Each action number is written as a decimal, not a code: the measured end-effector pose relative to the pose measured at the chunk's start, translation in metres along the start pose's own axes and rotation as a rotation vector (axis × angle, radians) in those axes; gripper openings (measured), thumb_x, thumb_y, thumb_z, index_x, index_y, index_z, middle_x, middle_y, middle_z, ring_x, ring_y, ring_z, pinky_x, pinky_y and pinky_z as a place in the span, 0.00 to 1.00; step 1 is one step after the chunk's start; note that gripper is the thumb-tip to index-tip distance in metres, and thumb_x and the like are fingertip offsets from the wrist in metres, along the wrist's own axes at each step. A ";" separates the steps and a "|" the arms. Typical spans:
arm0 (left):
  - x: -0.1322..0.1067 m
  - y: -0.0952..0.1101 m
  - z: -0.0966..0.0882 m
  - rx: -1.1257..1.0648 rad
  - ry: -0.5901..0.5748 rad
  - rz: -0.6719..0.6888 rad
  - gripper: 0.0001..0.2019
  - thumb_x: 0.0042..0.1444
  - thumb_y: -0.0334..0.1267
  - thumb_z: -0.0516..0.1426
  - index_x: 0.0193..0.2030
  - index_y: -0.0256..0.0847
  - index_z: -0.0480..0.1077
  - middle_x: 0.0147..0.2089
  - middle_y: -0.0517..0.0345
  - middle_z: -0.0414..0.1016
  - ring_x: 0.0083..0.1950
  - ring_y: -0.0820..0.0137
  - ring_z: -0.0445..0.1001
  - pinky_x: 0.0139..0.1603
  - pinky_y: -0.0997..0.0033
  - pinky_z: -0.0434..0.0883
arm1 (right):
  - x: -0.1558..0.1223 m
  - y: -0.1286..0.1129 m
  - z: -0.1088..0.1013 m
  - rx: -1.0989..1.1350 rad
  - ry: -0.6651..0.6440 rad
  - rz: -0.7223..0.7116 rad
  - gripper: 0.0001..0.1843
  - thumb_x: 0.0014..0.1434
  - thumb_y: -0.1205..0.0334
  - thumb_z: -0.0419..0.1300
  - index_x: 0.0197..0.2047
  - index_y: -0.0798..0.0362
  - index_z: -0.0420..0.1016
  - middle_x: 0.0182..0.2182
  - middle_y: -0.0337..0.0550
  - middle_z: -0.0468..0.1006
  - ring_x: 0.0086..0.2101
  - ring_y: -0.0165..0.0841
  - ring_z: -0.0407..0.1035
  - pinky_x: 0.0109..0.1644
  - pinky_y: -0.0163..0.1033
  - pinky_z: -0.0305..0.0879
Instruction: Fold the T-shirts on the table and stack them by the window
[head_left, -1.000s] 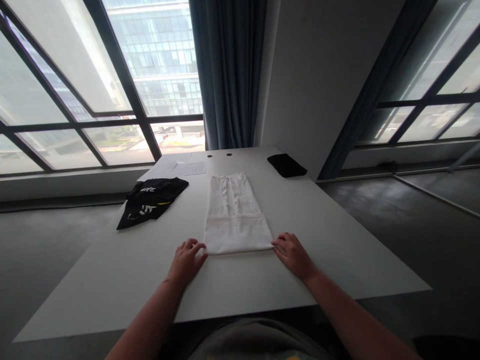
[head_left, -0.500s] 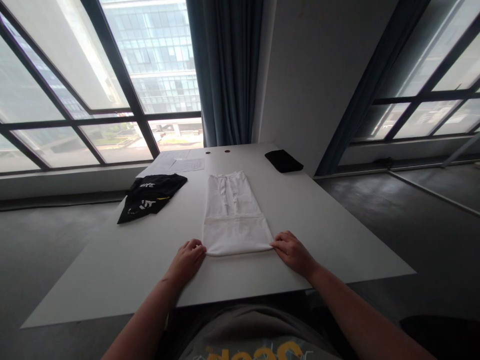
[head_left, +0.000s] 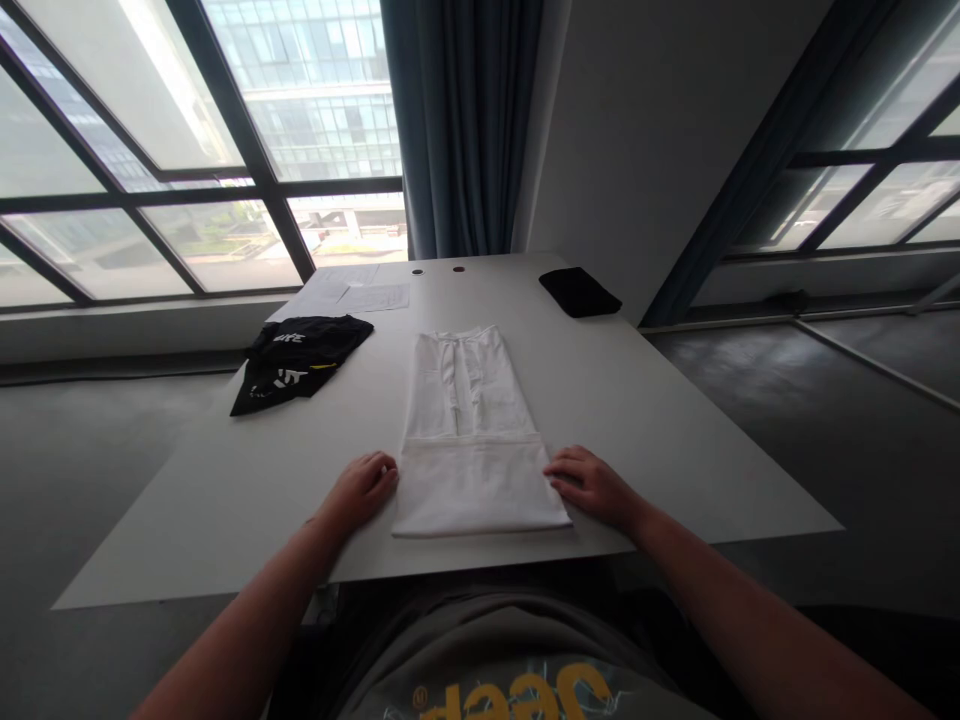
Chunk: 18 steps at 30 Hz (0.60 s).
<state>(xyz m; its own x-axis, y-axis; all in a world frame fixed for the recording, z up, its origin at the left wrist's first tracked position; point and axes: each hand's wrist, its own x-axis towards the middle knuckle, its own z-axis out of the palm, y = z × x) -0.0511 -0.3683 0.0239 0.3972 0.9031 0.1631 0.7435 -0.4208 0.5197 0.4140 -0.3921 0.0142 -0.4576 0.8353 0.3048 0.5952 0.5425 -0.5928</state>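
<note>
Open and gripping nothing, the left hand (head_left: 364, 487) and right hand (head_left: 592, 485) touch the folded white garment's (head_left: 472, 440) sides on the desk (head_left: 660, 430); even pressure should keep its edges square.

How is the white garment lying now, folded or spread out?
Folded: the white garment is a narrow strip on the table, a layer edge crossing it; left hand and right hand flank its near end.

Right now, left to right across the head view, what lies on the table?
Black printed garment, white folded garment, black folded cloth; at the near edge, left hand and right hand flank the white folded garment.
</note>
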 end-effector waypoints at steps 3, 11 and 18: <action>0.040 -0.013 0.009 0.066 0.009 -0.026 0.11 0.67 0.46 0.51 0.42 0.45 0.72 0.35 0.56 0.78 0.38 0.63 0.74 0.42 0.65 0.69 | 0.034 0.017 0.006 -0.028 -0.004 0.012 0.08 0.66 0.58 0.62 0.38 0.49 0.81 0.35 0.44 0.81 0.40 0.39 0.72 0.48 0.43 0.68; 0.138 -0.038 0.017 0.249 0.110 -0.135 0.13 0.69 0.44 0.51 0.51 0.45 0.73 0.40 0.53 0.80 0.42 0.62 0.77 0.47 0.64 0.70 | 0.117 0.069 0.018 -0.259 0.169 0.126 0.11 0.64 0.60 0.59 0.31 0.51 0.78 0.31 0.44 0.80 0.36 0.39 0.71 0.46 0.42 0.65; 0.211 -0.064 0.025 0.320 0.131 -0.161 0.23 0.70 0.51 0.50 0.68 0.52 0.69 0.66 0.48 0.73 0.66 0.54 0.69 0.66 0.52 0.64 | 0.180 0.106 0.020 -0.280 0.192 0.088 0.12 0.66 0.57 0.60 0.46 0.52 0.81 0.45 0.48 0.82 0.47 0.40 0.71 0.58 0.45 0.63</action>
<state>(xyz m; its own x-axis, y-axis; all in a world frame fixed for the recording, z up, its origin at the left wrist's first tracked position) -0.0018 -0.1533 0.0044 0.2050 0.9543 0.2175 0.9293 -0.2595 0.2627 0.3811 -0.1863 -0.0088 -0.2800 0.8671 0.4120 0.7972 0.4491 -0.4034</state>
